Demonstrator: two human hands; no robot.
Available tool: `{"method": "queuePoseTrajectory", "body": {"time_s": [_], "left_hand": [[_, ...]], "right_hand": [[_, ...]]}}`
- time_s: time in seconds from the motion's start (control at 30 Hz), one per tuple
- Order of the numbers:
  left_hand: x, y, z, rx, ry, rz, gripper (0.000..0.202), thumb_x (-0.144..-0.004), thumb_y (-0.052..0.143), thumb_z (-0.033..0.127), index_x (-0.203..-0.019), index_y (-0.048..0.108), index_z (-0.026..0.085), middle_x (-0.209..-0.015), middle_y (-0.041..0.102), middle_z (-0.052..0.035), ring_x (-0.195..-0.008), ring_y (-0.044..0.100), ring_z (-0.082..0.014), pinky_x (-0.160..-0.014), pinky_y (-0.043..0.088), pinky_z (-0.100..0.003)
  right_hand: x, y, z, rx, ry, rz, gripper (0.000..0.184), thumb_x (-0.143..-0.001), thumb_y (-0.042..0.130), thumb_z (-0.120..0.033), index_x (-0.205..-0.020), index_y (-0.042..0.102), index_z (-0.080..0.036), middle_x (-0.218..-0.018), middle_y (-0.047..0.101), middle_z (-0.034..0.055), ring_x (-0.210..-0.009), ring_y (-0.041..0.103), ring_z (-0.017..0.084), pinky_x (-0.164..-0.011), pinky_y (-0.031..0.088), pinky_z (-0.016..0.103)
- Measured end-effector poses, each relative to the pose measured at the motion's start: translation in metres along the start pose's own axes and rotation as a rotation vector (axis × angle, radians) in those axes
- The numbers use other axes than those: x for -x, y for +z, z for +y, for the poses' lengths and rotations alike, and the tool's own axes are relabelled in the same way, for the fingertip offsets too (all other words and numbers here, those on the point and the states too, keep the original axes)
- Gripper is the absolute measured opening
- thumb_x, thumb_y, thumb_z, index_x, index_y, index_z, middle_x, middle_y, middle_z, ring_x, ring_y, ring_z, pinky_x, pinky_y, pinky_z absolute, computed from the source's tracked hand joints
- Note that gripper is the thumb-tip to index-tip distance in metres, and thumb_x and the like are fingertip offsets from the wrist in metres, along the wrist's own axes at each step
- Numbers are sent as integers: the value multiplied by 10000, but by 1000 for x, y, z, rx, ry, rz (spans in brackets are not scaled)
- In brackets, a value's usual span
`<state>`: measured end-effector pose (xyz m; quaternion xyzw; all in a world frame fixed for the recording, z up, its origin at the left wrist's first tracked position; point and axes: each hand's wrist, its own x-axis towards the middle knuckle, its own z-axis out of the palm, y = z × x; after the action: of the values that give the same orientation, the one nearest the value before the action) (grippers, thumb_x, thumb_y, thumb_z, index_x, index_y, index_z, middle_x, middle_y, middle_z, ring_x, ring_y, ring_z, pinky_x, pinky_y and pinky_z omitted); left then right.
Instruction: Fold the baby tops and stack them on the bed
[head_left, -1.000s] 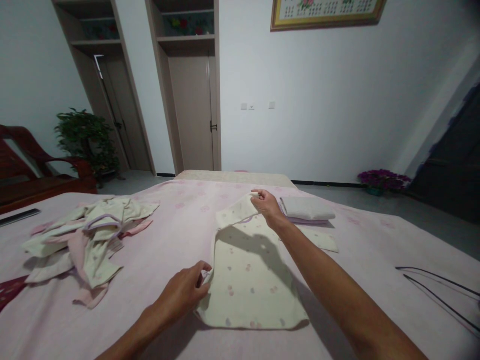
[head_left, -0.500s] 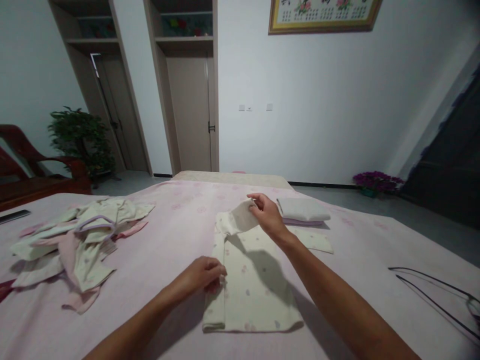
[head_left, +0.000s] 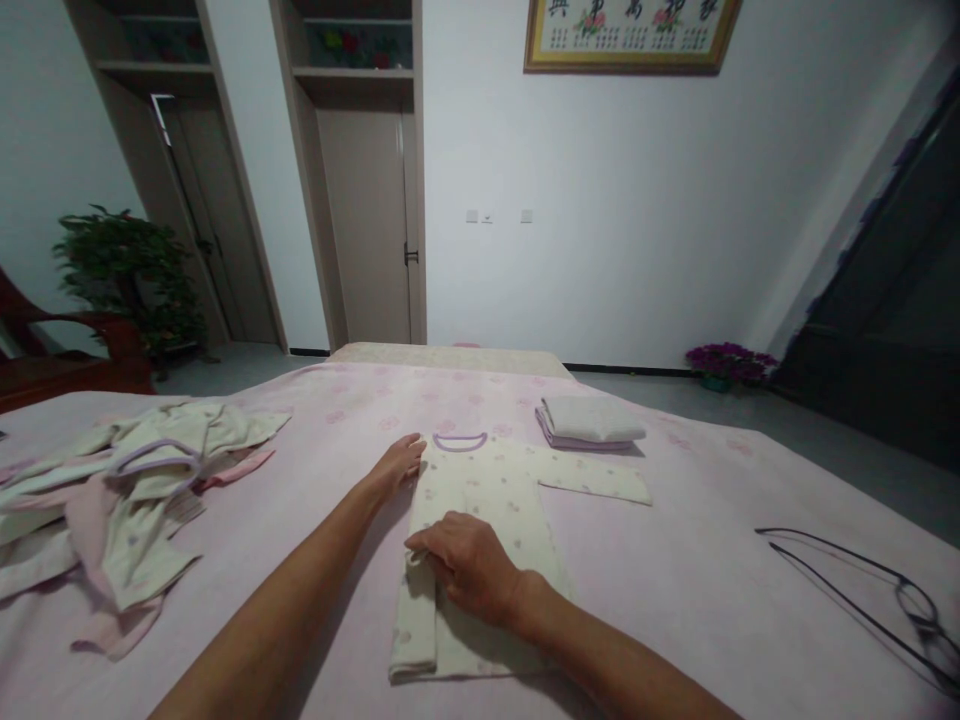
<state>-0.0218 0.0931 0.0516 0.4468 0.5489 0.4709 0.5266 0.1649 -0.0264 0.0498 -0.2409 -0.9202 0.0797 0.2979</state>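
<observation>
A pale pink sheet (head_left: 675,600) covers the broad surface, and behind it stand a white wall (head_left: 637,220) and a brown door (head_left: 364,220). The cream shirt (head_left: 517,510) lies flat beneath the right hand (head_left: 471,562), which pinches its folded left side; the left hand (head_left: 399,467) touches the shoulder, grip unclear.

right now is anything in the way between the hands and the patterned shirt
Nothing visible: the left hand is at the shoulder edge of the patterned shirt, and the right hand is on its folded side.
</observation>
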Motion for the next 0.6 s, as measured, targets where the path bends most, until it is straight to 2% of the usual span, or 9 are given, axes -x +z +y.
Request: {"method": "queuePoseTrajectory", "body": {"time_s": [0.07,0.13,0.27,0.4,0.5,0.6], "left_hand": [[-9,2,-2,-50,13,38,619,-895,631,249,-1444,405,73,-1031,718,-146,-805,701,-144,-757,555,-247],[-17,2,-5,-116,36,77,612,-864,659,232,-1417,458,63,-961,725,-125,-725,682,-137,-674,537,-233],[-28,2,-13,-279,90,157,519,-816,691,243,-1303,600,89,-825,729,-77,-641,645,-139,-590,491,-229],[-34,2,-17,-444,139,231,425,-805,678,218,-1214,666,101,-893,748,-101,-750,678,-176,-655,496,-248],[-38,1,-18,-564,162,274,341,-798,668,203,-1124,705,112,-991,754,-121,-863,692,-203,-738,497,-263],[-41,0,-17,-679,164,307,275,-804,655,229,-1057,718,144,-1051,753,-117,-942,690,-215,-782,486,-264]], "right_hand": [[5,6,-1,9,35,-29,406,-793,596,-92,-1176,659,-209,-1004,740,56,-886,626,211,-826,471,335],[11,11,0,-1,94,-21,430,-763,613,-83,-1172,663,-206,-1006,734,55,-925,610,218,-857,460,345],[18,16,0,-28,121,14,333,-755,606,-44,-1024,710,-212,-953,739,36,-894,605,204,-842,447,332],[15,15,-4,52,11,55,292,-750,660,-69,-997,707,-219,-883,735,32,-809,593,200,-742,427,324],[12,15,-6,111,-63,85,167,-819,671,-129,-951,694,-228,-813,725,20,-738,573,185,-689,398,314],[12,18,-5,147,-96,61,63,-865,672,-185,-910,678,-228,-762,709,9,-709,557,177,-660,377,305]]}}
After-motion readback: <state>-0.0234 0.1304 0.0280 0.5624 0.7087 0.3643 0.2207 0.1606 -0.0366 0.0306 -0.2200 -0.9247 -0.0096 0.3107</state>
